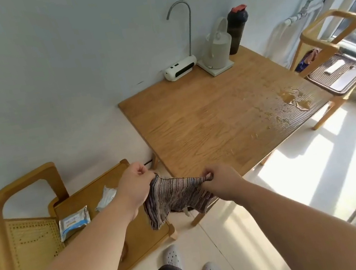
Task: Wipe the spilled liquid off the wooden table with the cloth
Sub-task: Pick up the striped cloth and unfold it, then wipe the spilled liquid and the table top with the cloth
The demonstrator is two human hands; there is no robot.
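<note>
Cloth [176,197] pinched by corners, left grip [137,185] and right grip [222,183]; spill [293,99] far across desk [216,113], near edge; careless swipe risks pushing liquid off.

View: single head-worn wide-angle | Faces: forward and down, tilted | Near: forearms lower frame | Far: counter [216,113] at centre right, wall above

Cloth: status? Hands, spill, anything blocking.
Left hand and right hand each pinch a corner of the striped cloth, held off the table. Spill unwiped, far right edge. Path clear.
</note>
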